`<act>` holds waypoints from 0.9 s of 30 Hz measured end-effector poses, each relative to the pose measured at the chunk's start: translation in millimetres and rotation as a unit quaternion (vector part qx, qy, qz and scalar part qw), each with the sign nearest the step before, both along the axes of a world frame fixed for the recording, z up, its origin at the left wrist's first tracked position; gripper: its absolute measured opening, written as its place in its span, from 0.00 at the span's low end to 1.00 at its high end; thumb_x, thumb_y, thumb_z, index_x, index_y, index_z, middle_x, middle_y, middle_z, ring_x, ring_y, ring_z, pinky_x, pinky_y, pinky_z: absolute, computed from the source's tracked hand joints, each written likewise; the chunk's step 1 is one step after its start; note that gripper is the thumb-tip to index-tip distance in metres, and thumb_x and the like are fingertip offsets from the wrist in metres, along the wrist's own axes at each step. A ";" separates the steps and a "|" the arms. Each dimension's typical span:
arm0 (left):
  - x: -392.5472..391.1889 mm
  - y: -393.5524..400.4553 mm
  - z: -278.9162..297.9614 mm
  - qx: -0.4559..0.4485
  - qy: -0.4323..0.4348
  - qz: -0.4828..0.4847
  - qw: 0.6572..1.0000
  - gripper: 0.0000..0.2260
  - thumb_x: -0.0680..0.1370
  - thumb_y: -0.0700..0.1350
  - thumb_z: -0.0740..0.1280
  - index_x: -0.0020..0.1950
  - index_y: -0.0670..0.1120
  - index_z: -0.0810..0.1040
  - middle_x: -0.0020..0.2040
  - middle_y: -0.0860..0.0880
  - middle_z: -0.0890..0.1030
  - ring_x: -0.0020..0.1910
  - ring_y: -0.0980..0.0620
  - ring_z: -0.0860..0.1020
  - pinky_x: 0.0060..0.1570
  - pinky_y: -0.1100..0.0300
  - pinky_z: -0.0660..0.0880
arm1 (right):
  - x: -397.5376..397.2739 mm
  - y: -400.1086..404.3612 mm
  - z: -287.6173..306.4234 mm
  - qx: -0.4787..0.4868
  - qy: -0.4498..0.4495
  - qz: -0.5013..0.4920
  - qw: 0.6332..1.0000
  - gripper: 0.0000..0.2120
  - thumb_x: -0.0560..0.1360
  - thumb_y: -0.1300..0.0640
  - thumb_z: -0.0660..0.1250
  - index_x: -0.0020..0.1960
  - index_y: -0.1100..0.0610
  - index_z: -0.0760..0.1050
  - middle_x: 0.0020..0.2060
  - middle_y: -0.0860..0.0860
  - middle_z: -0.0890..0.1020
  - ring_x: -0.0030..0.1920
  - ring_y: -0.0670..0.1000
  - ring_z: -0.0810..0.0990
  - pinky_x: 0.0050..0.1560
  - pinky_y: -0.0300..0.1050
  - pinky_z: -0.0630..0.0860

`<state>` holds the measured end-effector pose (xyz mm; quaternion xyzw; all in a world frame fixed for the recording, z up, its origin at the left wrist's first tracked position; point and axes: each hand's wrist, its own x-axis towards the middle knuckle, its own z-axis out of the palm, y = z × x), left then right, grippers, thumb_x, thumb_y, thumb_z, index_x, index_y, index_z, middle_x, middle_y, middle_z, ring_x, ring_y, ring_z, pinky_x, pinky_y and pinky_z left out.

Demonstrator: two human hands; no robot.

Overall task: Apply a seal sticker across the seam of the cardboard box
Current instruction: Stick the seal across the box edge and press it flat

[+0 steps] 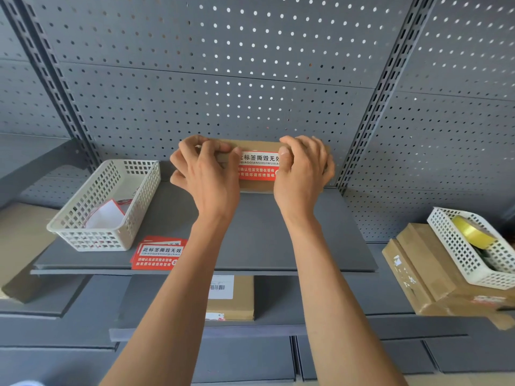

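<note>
A brown cardboard box (pixel 255 186) stands at the back of the grey shelf, against the pegboard. A red and white seal sticker (pixel 257 165) lies across its top edge and front face. My left hand (pixel 204 174) grips the box's left end, thumb near the sticker's left edge. At the box's right end my right hand (pixel 302 169) covers the sticker's right edge with its fingers curled over the top. The box's seam is hidden under the sticker and hands.
A small stack of spare seal stickers (pixel 158 253) lies near the shelf's front edge. A white basket (pixel 111 203) with paper scraps stands left. Another basket (pixel 473 246) with yellow tape sits on boxes (pixel 418 271) at right. A labelled box (pixel 232 298) lies on the lower shelf.
</note>
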<state>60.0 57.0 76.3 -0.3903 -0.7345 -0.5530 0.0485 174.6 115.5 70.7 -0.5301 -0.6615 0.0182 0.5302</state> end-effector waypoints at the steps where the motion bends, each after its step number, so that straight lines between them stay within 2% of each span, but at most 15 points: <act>1: -0.5 -0.2 0.3 -0.002 0.001 -0.002 1.000 0.09 0.76 0.59 0.68 0.47 0.55 0.80 0.61 0.53 0.69 0.66 0.47 0.63 0.58 0.52 0.56 | 1.2 -0.1 0.2 -0.001 0.002 0.006 1.000 0.09 0.80 0.51 0.63 0.57 0.46 0.80 0.60 0.44 0.78 0.71 0.50 0.68 0.74 0.55 0.52; 8: -9.9 -4.7 0.2 -0.007 0.019 -0.042 0.999 0.08 0.74 0.59 0.71 0.47 0.56 0.80 0.60 0.53 0.69 0.65 0.47 0.63 0.56 0.52 0.57 | 18.0 0.2 -1.4 -0.023 -0.046 0.079 0.996 0.14 0.80 0.50 0.64 0.65 0.49 0.77 0.68 0.47 0.75 0.76 0.52 0.62 0.75 0.57 0.48; 15: -9.5 -6.8 2.8 0.001 0.015 -0.049 0.999 0.07 0.74 0.60 0.71 0.45 0.58 0.78 0.60 0.53 0.69 0.64 0.47 0.63 0.58 0.50 0.60 | 15.5 -0.3 1.8 -0.029 -0.035 0.081 0.996 0.16 0.79 0.47 0.59 0.64 0.49 0.78 0.67 0.48 0.75 0.76 0.52 0.62 0.74 0.55 0.47; 18: -7.3 -7.7 3.3 0.001 0.021 -0.039 0.999 0.11 0.72 0.64 0.71 0.45 0.58 0.77 0.59 0.54 0.69 0.64 0.47 0.64 0.57 0.52 0.58 | 11.7 -2.5 2.0 -0.030 -0.030 0.072 0.997 0.18 0.78 0.42 0.61 0.63 0.48 0.77 0.65 0.46 0.76 0.76 0.51 0.62 0.75 0.58 0.48; 22: -4.8 -6.9 0.1 -0.006 0.040 -0.028 0.999 0.18 0.69 0.67 0.72 0.48 0.55 0.79 0.60 0.53 0.69 0.64 0.47 0.64 0.59 0.51 0.60 | 8.3 -3.8 -0.9 -0.017 -0.060 0.049 0.997 0.25 0.74 0.33 0.62 0.63 0.47 0.75 0.65 0.46 0.74 0.75 0.51 0.62 0.74 0.61 0.52; 27: -7.7 -5.8 -2.9 -0.011 0.056 -0.033 0.998 0.18 0.69 0.66 0.72 0.50 0.55 0.79 0.61 0.53 0.69 0.65 0.47 0.64 0.60 0.50 0.61 | 11.6 -0.6 -2.9 -0.016 -0.096 0.055 0.994 0.26 0.74 0.34 0.62 0.65 0.48 0.73 0.67 0.48 0.72 0.76 0.53 0.61 0.73 0.63 0.51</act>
